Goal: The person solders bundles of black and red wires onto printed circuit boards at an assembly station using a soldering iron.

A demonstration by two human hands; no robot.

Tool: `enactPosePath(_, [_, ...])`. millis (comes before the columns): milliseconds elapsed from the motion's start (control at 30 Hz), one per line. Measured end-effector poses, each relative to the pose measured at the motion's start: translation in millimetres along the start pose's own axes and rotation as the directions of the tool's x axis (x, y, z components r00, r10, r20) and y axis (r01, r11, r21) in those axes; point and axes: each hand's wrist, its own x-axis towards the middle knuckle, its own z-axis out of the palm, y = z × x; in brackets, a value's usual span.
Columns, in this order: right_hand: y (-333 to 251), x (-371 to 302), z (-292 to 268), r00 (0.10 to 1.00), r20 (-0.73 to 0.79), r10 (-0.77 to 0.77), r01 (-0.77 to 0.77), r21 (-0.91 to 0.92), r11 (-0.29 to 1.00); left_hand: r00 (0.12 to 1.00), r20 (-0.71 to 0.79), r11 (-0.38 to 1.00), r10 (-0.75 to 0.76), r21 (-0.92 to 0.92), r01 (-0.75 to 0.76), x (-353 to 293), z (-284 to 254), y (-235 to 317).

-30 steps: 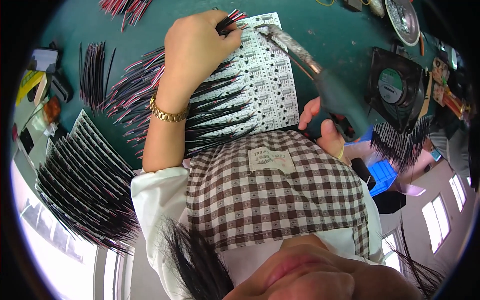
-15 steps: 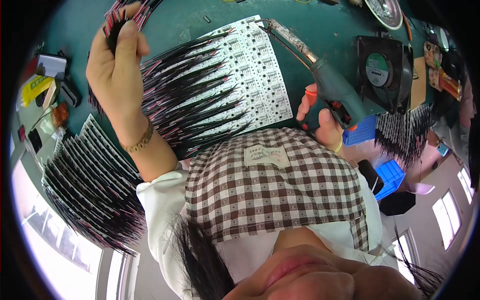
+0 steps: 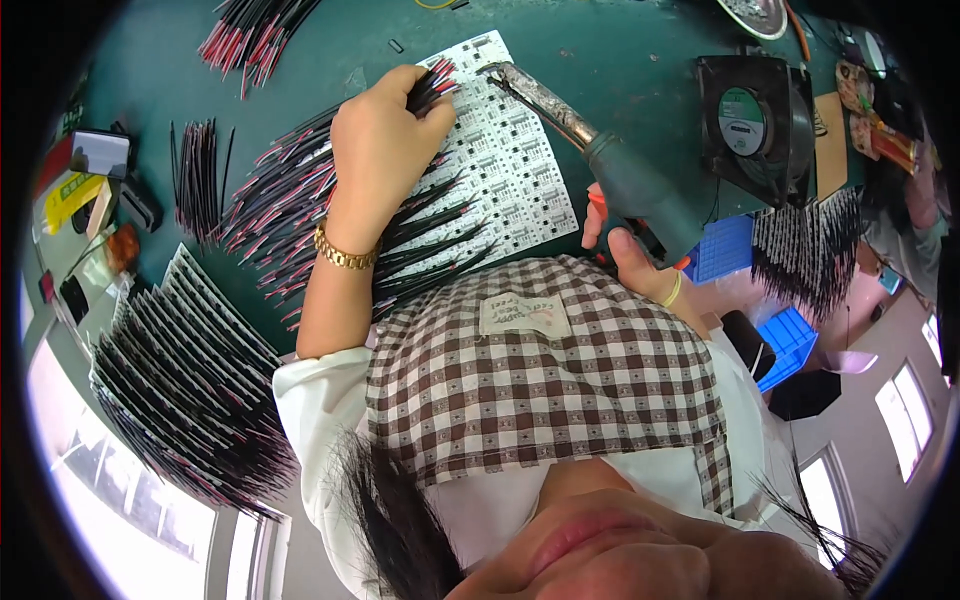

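My left hand [image 3: 385,140] is closed round a small bunch of black and red wires [image 3: 434,85], their bright ends pointing right over the white circuit board panel [image 3: 515,165]. Rows of black and red wires [image 3: 300,195] lie across the panel's left side and stick out past it. In my right hand [image 3: 630,250] is a gun-shaped soldering iron [image 3: 640,190] with a dark body and orange-red trigger. Its long metal tip reaches up and left, over the top part of the panel, close to the held wires; whether it touches the panel I cannot tell.
Loose wire bundles lie at the top left [image 3: 250,45] and left [image 3: 200,180]. Stacked wired strips [image 3: 180,370] fill the lower left. Right of the iron stand a black fan [image 3: 755,130], a blue bin [image 3: 722,250] and more wired strips [image 3: 808,250]. A metal dish [image 3: 757,15] sits top right.
My left hand has come right and down with the wire bunch, from the upper left to over the panel. The soldering iron has shifted slightly left and its tip sits a little lower.
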Motion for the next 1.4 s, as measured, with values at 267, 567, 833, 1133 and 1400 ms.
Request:
enactPosePath(267, [16,1,-2,0.998,0.031,-0.049,0.055,-0.265,0.963,0.999,-0.029,0.999,0.015,0.030,-0.014,4,3,-4])
enactPosePath(567, [5,5,7,0.997,0.065,0.037,-0.022,-0.218,0.976,1.000,-0.024,0.997,0.011,0.082,-0.009,-2,4,-8])
enactPosePath(833, [24,-3,11,0.999,0.036,0.022,-0.012,-0.269,0.963,1.000,-0.018,0.995,0.013,0.103,-0.011,-5,5,-12])
enactPosePath(1133, [12,-2,18,1.000,0.009,-0.022,0.021,0.072,0.997,0.999,-0.029,0.994,0.016,0.105,-0.013,-10,6,-17])
enactPosePath(1400, [0,-3,24,0.992,-0.044,0.120,-0.112,0.159,0.981,0.997,0.078,0.998,0.028,0.061,-0.032,-3,-4,-17])
